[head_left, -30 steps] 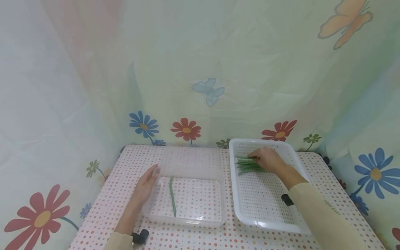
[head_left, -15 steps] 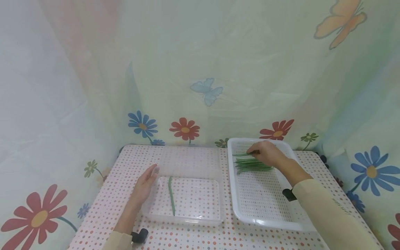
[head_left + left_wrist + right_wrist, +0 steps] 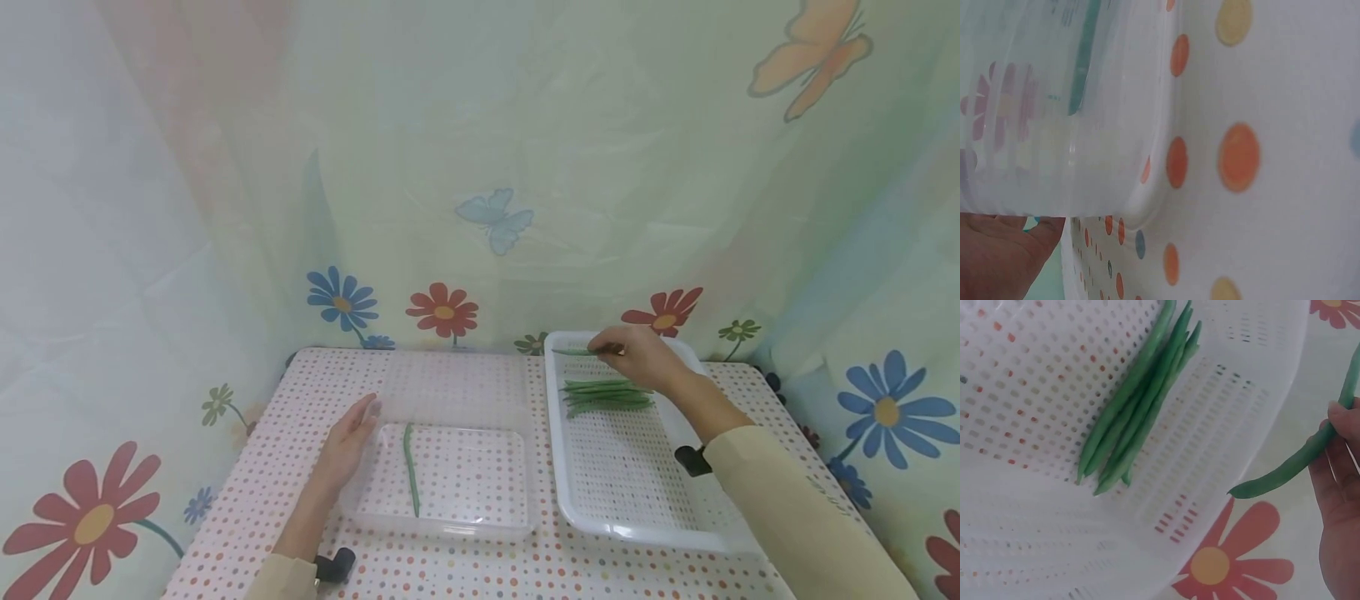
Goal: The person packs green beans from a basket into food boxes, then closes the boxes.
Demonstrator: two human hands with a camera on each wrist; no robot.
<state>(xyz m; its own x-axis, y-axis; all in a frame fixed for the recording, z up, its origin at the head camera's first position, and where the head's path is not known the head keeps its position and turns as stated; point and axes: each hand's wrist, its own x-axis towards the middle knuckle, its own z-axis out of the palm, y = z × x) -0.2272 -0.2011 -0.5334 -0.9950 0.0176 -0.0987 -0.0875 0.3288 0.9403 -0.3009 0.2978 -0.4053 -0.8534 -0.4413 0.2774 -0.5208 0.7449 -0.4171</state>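
Note:
My right hand (image 3: 643, 360) pinches one green bean (image 3: 1285, 472) between thumb and fingers, held above the far end of a white perforated basket (image 3: 564, 475). Below it, a small bundle of several green beans (image 3: 606, 397) lies on the basket floor. On the left stands a clear plastic container (image 3: 480, 528) with its lid (image 3: 457, 385) folded back behind it. Inside, toward its left side, rests a single green bean (image 3: 412, 475). My left hand (image 3: 343, 454) rests along the container's left wall, fingers extended; the left wrist view shows only part of that hand (image 3: 1007, 253).
A dotted cloth covers the table (image 3: 450, 571). Container and basket stand side by side with a narrow gap between them. A curtain (image 3: 360, 208) printed with flowers and butterflies hangs behind the table and along both sides.
My right hand has lifted one green bean up from the bundle and moved slightly toward the basket's far rim. The left hand has stayed on the container.

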